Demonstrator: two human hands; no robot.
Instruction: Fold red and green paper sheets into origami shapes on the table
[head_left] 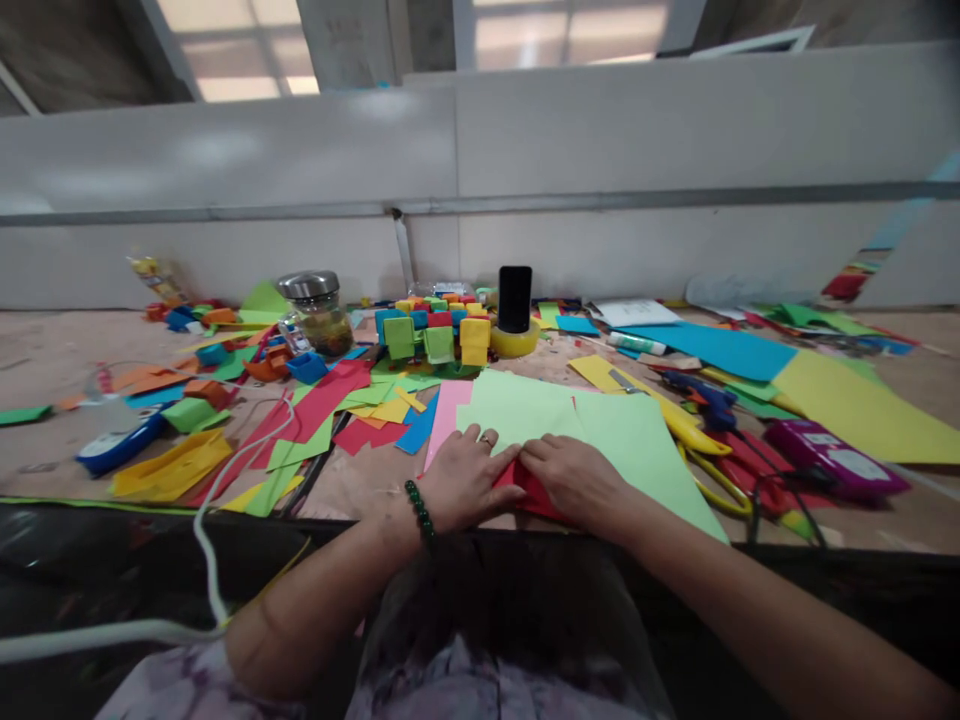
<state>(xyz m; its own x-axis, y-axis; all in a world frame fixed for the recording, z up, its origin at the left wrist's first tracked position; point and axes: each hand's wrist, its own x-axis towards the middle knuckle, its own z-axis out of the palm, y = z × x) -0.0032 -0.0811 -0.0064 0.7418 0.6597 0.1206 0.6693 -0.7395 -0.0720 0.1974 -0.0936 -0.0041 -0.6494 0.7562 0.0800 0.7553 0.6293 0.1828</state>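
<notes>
A small piece of red paper (534, 494) lies at the table's front edge, on light green sheets (637, 435). My left hand (463, 480), with a ring and a green bead bracelet, presses its thumb and fingertips at the paper's left side. On the other side my right hand (576, 476) has its fingers bent together over the red paper's upper part. The fingertips of both hands nearly meet, and they hide much of the paper. A pink sheet (448, 408) shows from under the green ones at the left.
Small folded paper blocks (439, 338), a phone (515, 298) on a yellow tape roll (516, 342) and a glass jar (319, 315) stand behind. Yellow scissors (712, 480), a glue gun (705, 400) and a purple box (832, 462) lie right. Paper scraps (322, 400) and a white cable (206, 560) are left.
</notes>
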